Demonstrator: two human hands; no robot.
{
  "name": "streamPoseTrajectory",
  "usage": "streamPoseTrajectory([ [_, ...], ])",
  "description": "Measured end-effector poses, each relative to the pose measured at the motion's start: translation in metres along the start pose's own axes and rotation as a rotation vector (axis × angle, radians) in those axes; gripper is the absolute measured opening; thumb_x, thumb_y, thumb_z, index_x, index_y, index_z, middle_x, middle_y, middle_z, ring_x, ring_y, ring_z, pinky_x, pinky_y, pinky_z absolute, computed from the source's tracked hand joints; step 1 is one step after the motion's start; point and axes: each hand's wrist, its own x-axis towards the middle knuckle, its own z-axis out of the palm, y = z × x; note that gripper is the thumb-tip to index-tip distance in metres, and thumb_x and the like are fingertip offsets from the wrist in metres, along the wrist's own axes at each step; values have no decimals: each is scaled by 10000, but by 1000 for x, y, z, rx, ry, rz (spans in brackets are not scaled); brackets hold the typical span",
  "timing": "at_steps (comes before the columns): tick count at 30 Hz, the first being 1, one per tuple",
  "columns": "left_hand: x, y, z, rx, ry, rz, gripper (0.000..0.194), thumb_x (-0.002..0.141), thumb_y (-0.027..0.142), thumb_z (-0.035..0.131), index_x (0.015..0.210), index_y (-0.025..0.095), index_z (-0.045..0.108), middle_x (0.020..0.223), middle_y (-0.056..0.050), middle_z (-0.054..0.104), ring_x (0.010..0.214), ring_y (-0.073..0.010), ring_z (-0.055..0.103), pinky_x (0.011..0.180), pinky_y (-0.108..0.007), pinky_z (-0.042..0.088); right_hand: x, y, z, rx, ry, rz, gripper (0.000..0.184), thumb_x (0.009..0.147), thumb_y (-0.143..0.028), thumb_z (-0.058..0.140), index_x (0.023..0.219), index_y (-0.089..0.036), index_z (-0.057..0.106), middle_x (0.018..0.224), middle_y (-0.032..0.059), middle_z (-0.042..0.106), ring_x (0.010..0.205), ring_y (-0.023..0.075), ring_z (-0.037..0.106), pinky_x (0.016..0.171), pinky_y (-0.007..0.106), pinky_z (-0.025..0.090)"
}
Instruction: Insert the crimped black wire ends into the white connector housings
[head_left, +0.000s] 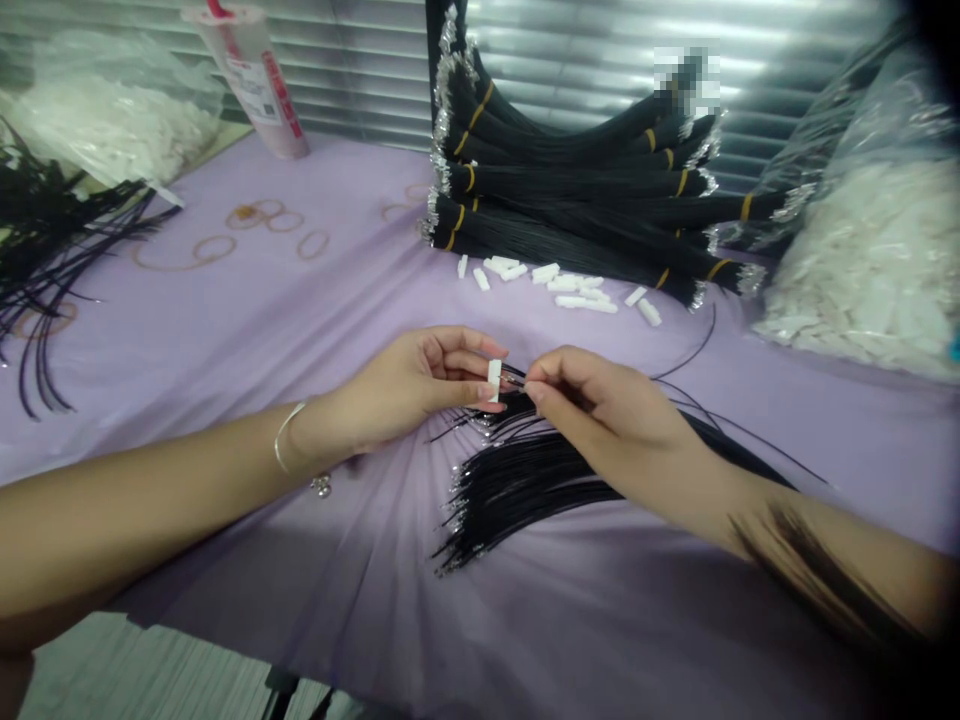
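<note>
Between the thumb and fingers of my left hand (442, 372) is a small white connector housing (494, 380), held upright. My right hand (600, 400) pinches a thin black wire with a metal terminal (513, 379) at its end. That terminal points at the housing's right side; whether it is inside or just touching, I cannot tell. Below both hands lies a fanned bundle of black wires (532, 470), their silvery terminal ends facing left. Several loose white housings (574, 283) are scattered on the purple cloth (360, 290) beyond my hands.
Banded bundles of black wires (570, 190) are stacked against the blinds (360, 70). A clear bag of white pieces (870, 250) stands right, another bag (120, 110) at back left. Nearby are a pink drink cup (259, 90), rubber bands (262, 215) and more black wires (45, 250).
</note>
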Motion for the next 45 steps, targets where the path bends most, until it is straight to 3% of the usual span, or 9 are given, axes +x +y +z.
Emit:
streamPoseTrajectory([
  [12,-1,0,-1,67,-65,12,200,749,118,650,946,116,615,904,-47,671,812,-100,645,770,-220,555,8,3,-3,-7,51,118,143,790,-227,504,668,-173,557,526,-35,449,461,71,344,423,206,266],
  [45,-2,5,4,136,25,-34,240,706,131,687,944,129,660,906,-47,691,783,-111,655,727,-210,562,8,6,1,27,94,66,141,781,-241,527,668,-173,578,530,-39,485,460,66,367,443,207,288],
])
